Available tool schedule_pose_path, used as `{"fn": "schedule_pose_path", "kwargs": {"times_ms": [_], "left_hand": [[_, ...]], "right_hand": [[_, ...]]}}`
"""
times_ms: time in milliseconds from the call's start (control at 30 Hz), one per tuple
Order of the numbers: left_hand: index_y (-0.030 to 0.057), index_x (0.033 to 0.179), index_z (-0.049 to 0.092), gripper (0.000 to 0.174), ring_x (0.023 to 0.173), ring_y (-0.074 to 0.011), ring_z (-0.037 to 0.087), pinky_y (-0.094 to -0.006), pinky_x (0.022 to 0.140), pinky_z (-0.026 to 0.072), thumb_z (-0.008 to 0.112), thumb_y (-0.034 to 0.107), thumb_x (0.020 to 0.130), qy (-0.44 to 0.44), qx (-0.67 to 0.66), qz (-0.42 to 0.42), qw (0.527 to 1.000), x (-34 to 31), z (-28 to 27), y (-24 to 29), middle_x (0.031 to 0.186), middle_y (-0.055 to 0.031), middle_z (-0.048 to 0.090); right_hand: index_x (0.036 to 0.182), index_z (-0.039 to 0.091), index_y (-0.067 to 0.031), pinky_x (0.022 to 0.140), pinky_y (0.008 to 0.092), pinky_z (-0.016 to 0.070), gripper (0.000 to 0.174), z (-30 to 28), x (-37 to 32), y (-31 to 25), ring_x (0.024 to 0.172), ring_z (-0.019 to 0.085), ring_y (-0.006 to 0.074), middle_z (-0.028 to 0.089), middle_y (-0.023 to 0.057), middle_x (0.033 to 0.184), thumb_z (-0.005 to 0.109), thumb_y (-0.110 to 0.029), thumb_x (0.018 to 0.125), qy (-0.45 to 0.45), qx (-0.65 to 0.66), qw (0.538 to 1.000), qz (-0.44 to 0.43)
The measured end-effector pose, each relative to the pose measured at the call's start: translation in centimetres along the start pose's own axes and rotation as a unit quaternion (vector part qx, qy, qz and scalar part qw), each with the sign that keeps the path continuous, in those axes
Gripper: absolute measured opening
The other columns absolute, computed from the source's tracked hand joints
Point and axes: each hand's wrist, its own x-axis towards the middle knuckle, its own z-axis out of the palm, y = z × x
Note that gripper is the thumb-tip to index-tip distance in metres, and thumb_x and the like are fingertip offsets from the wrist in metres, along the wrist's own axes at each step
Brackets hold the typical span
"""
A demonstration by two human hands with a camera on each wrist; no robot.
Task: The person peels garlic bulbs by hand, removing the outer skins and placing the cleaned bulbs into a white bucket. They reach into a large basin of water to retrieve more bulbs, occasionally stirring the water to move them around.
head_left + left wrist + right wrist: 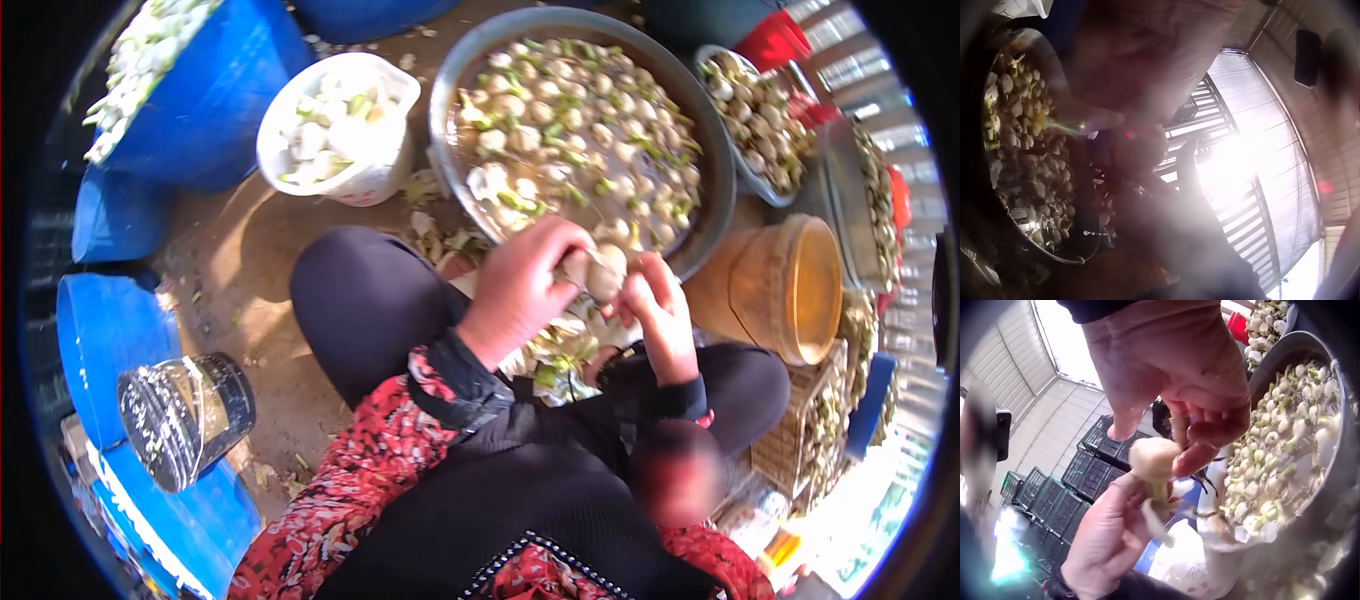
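Note:
My left hand [525, 285] pinches a pale garlic bulb [607, 272] by its stem end, in front of my knees. In the right wrist view the round bulb faces up from the left fingers [1105, 531], and a strip of loose skin [1157, 522] hangs below it. Close beside the bulb is my right hand [660, 315], one fingertip against its side. Its curled fingers hold a short tan piece [1179, 430]; I cannot tell what that is. The left wrist view is dark and washed out by glare.
A big round basin [440, 110] of bulbs in water stands ahead. Left of it is a white bucket [385, 165] with cleaned bulbs. An orange-tan bucket [740, 285] tilts at the right. Blue tubs [225, 110] and a black bucket [190, 420] line the left. Skins [560, 350] litter the ground between my legs.

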Motion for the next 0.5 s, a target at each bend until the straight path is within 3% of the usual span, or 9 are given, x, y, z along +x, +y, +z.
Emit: {"fn": "schedule_pose_path", "kwargs": {"times_ms": [67,233,267,300,367,400,433,467,500], "left_hand": [[0.0049,0.113,0.064,0.029,0.103,-0.0292,0.066,-0.0343,0.087,0.0524,0.064,0.000,0.085,-0.052,-0.013,0.008,0.999,0.0,0.0,-0.1,0.108,-0.0121,0.067],[0.0055,0.106,0.068,0.022,0.091,-0.0326,0.069,-0.0380,0.079,0.0551,0.068,0.004,0.084,-0.013,0.093,0.043,0.995,-0.2,0.0,0.1,0.101,-0.0106,0.071],[0.0054,0.104,0.069,0.019,0.088,-0.0331,0.069,-0.0388,0.077,0.0554,0.068,0.005,0.084,0.000,0.120,0.034,0.992,-0.2,0.0,0.4,0.098,-0.0106,0.072],[0.0055,0.101,0.068,0.011,0.085,-0.0328,0.069,-0.0373,0.074,0.0553,0.066,0.008,0.090,0.009,0.129,0.008,0.992,-0.3,-0.3,0.9,0.094,-0.0129,0.071],[0.0037,0.103,0.068,0.010,0.080,-0.0240,0.070,-0.0323,0.074,0.0539,0.064,0.008,0.095,0.076,0.063,-0.021,0.995,-0.5,0.6,-0.5,0.090,-0.0109,0.071],[0.0029,0.103,0.068,0.011,0.078,-0.0224,0.070,-0.0317,0.073,0.0537,0.064,0.009,0.095,0.091,-0.009,-0.071,0.993,-0.3,0.5,-0.8,0.089,-0.0112,0.072],[0.0022,0.104,0.068,0.012,0.077,-0.0209,0.069,-0.0311,0.072,0.0535,0.065,0.009,0.095,0.105,-0.082,-0.120,0.984,-0.1,0.5,-1.0,0.087,-0.0114,0.072],[0.0004,0.104,0.068,0.014,0.077,-0.0149,0.067,-0.0288,0.073,0.0526,0.065,0.012,0.097,0.116,-0.118,-0.116,0.979,-0.1,0.7,-1.8,0.086,-0.0109,0.072],[-0.0001,0.105,0.068,0.014,0.076,-0.0159,0.067,-0.0293,0.072,0.0529,0.064,0.011,0.097,0.120,-0.119,-0.125,0.978,0.1,0.8,-1.8,0.086,-0.0110,0.072]], "right_hand": [[0.124,0.054,0.0005,0.073,0.0276,0.0534,0.049,-0.1,0.2,0.8,0.090,0.062,0.0128,0.066,0.0076,0.106,0.077,-0.025,0.090,0.009,-0.031,0.999,-0.009],[0.117,0.055,0.0008,0.073,0.0264,0.0512,0.039,1.0,0.4,0.0,0.089,0.062,0.0115,0.065,0.0051,0.102,0.074,-0.022,0.092,-0.008,-0.014,1.000,0.019],[0.112,0.056,0.0009,0.074,0.0255,0.0498,0.036,2.2,0.0,0.0,0.084,0.059,0.0097,0.064,0.0028,0.098,0.073,-0.022,0.091,0.029,-0.007,0.999,-0.026],[0.112,0.057,0.0008,0.075,0.0270,0.0491,0.036,2.0,0.1,0.0,0.081,0.057,0.0123,0.062,0.0034,0.097,0.074,-0.018,0.087,0.029,-0.100,0.994,-0.046],[0.116,0.058,0.0003,0.075,0.0297,0.0487,0.041,1.8,0.0,-0.7,0.082,0.056,0.0166,0.059,0.0060,0.098,0.074,-0.012,0.081,0.014,-0.279,0.941,-0.192],[0.125,0.057,-0.0005,0.079,0.0318,0.0503,0.051,1.4,0.2,-0.7,0.090,0.058,0.0206,0.057,0.0098,0.107,0.073,-0.010,0.078,-0.014,-0.279,0.932,-0.229],[0.130,0.055,0.0000,0.083,0.0321,0.0514,0.056,1.7,0.5,-0.3,0.098,0.059,0.0200,0.055,0.0109,0.113,0.073,-0.011,0.079,-0.017,-0.182,0.952,-0.244],[0.132,0.054,0.0004,0.085,0.0323,0.0517,0.057,2.1,0.7,-0.2,0.101,0.059,0.0202,0.055,0.0119,0.116,0.073,-0.011,0.079,-0.007,-0.128,0.968,-0.215],[0.134,0.053,0.0007,0.086,0.0325,0.0520,0.059,2.6,0.7,-0.3,0.104,0.059,0.0203,0.054,0.0130,0.118,0.073,-0.011,0.079,0.003,-0.073,0.980,-0.186]]}}
